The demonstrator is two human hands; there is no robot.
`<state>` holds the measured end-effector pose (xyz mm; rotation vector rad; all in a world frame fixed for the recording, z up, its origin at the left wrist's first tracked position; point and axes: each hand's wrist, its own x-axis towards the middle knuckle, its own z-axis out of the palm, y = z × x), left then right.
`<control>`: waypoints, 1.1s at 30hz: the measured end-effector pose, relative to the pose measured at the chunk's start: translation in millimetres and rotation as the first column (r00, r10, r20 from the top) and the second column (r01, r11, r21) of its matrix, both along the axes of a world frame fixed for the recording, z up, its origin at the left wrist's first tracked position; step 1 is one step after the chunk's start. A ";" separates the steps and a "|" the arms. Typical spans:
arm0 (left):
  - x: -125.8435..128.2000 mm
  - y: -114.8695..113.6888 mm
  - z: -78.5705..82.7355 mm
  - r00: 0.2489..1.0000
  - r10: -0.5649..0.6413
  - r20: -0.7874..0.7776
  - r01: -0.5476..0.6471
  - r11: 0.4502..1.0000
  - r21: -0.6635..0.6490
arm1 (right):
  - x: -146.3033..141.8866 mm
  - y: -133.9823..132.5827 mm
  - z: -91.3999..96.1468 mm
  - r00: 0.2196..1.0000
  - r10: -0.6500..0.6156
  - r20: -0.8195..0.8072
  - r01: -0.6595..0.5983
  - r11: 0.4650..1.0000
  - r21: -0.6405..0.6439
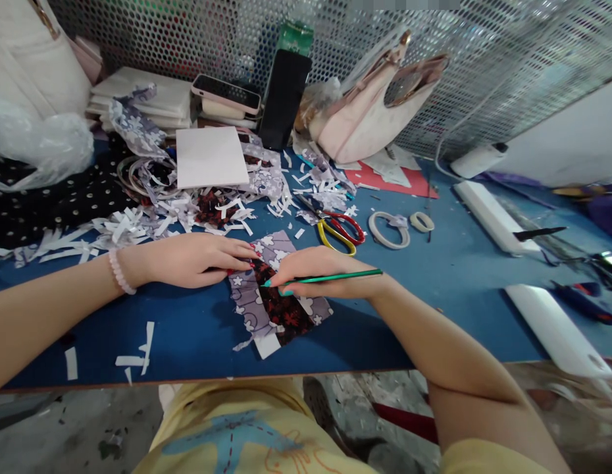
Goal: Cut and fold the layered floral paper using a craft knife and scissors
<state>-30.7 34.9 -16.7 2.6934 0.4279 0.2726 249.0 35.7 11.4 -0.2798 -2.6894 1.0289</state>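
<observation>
On the blue table before me lies a patchwork fabric piece (pixel 289 309), grey-purple with white flowers on both sides of a black strip with red print. A white strip (pixel 267 345) sticks out at its lower edge. My left hand (pixel 202 260) rests on its upper left edge, fingers stretched out flat. A slim green pen (pixel 335 276) is pinched in my right hand (pixel 316 270), its tip over the left border of the dark strip. Part of the fabric is hidden under my right hand. Red-and-yellow-handled scissors (pixel 340 234) lie just beyond it.
Cut white and floral scraps (pixel 153 220) spread behind my left hand. A white square card (pixel 210 157) sits on them. Tape rolls (pixel 389 229) lie right of the scissors. A phone (pixel 283 99) and a pale handbag (pixel 358 125) stand at the back. White bars (pixel 496 217) lie on the right.
</observation>
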 end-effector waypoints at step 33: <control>0.6 -0.1 -0.4 0.999 0.005 -0.041 -0.004 1.000 0.027 | 1.7 -1.0 5.0 0.999 -0.028 -0.042 0.032 0.996 0.081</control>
